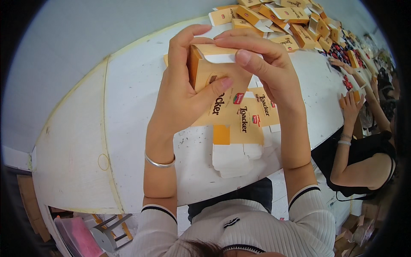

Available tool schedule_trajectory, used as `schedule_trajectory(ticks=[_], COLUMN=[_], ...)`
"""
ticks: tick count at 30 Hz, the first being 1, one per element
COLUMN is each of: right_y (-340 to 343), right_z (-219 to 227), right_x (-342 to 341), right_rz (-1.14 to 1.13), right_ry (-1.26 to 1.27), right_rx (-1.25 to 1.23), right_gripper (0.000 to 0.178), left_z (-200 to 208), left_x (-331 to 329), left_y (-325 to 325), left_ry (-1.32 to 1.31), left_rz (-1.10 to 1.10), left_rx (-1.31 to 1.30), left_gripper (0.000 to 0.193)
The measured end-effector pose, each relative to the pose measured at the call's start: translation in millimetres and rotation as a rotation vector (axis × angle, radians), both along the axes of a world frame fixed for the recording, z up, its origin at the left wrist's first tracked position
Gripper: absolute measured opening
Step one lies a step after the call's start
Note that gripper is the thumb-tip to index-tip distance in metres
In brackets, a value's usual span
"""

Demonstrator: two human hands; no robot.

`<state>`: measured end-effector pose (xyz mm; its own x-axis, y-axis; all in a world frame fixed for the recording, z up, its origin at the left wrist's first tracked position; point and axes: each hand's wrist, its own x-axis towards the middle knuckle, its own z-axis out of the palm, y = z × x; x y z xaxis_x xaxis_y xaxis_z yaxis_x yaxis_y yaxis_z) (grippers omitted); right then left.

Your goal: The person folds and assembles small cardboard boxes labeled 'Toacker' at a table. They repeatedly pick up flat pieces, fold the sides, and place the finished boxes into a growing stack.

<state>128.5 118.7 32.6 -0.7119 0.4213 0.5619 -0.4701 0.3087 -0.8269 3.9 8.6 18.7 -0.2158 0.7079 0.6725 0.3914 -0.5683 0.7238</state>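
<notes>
An orange-and-tan cardboard carton [218, 67] is held up over the table in both my hands. My left hand [177, 92] wraps its left side, thumb pressed on the printed front panel. Over the carton's upper end curls my right hand [274, 66], its thumb beside a white flap edge and its fingers along the top. The far side of the carton is hidden by my fingers. Below it, flattened cartons [250, 136] of the same kind lie in an overlapping stack, their white flaps toward me.
Formed cartons [295, 15] are heaped at the table's far right. Beside them lie small red and dark pieces [340, 53]. Other people's hands [351, 107] work along the right. A thin yellow loop [103, 162] lies on the white table [137, 107]. A grey stool [102, 237] stands lower left.
</notes>
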Motion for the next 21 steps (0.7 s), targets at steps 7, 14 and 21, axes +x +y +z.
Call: schedule_trajectory(ticks=[7,14,21], right_y=[1.4,5.6,3.6], right_z=[-0.1,-4.1,-6.7], right_x=[0.0,-1.1,-5.4], right_rz=[-0.056,-0.044,-0.079], right_ry=[0.024,0.037,0.099], right_rx=[0.056,-0.002,0.303], right_gripper=[0.019,0.017,0.019], left_z=[5.2,3.0,-0.3], left_x=[4.0,5.4,5.1], left_y=[-3.6,2.8,3.4], left_ry=[0.026,-0.023,-0.257], left_rz=[-0.013,-0.054,-0.084], left_rx=[-0.059,-0.001,0.042], left_gripper=[0.063,0.059,0.051])
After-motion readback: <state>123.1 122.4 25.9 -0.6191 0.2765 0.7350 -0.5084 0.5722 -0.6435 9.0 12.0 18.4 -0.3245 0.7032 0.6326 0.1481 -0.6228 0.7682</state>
